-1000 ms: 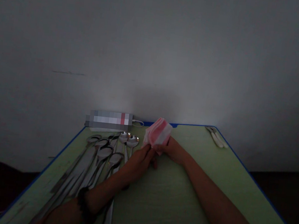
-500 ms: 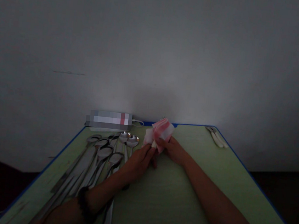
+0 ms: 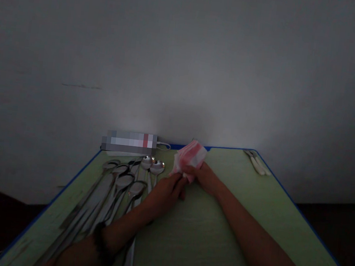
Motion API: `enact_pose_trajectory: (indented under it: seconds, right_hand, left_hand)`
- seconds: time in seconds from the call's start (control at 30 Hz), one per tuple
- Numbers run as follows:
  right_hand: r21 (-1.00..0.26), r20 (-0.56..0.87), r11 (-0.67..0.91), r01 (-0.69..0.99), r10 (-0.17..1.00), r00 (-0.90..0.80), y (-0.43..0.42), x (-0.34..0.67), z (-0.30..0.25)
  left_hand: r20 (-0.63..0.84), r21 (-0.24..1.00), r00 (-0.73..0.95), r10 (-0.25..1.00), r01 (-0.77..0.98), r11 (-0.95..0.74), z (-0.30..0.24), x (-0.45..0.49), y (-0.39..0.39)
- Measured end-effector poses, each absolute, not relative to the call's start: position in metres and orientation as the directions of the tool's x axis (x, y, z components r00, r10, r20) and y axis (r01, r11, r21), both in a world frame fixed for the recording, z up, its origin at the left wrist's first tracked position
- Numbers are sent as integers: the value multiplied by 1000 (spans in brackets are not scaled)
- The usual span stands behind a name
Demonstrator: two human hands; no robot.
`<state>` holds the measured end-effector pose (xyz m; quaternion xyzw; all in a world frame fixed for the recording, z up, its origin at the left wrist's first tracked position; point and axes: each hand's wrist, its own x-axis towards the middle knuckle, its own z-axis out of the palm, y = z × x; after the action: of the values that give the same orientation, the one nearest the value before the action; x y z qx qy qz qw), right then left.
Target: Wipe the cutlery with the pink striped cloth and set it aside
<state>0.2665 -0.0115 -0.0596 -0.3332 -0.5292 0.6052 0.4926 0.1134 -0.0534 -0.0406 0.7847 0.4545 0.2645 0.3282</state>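
Observation:
Both my hands meet at the far middle of a green table [image 3: 217,238] with a blue rim. My right hand [image 3: 206,179] pinches a pink and white cloth [image 3: 190,157] held up off the table. My left hand [image 3: 165,191] has its fingers closed on the lower edge of the same cloth. Whether something is wrapped inside the cloth is hidden. A black band circles my left wrist. Just left of my left hand lie several long steel spoons [image 3: 120,186], bowls pointing away from me.
A long white box [image 3: 128,142] with a cord lies at the table's far left edge against the grey wall. Two white-handled utensils [image 3: 258,162] rest at the far right corner. The room is dim.
The cloth has been bunched and turned between my fingers, now smaller and lower than a second ago. My arms have barely shifted.

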Motion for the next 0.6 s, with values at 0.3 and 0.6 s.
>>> enact_pose_trajectory:
  seconds: [0.3, 0.6]
  right_hand:
    - [-906, 9, -99, -411, 967, -253, -10, 264, -60]
    - [-872, 66, -116, -475, 935, -348, -14, 267, -54]
  left_hand:
    - [133, 748, 438, 889, 544, -380, -40, 114, -54]
    - [133, 770, 405, 905, 533, -351, -36, 115, -54]
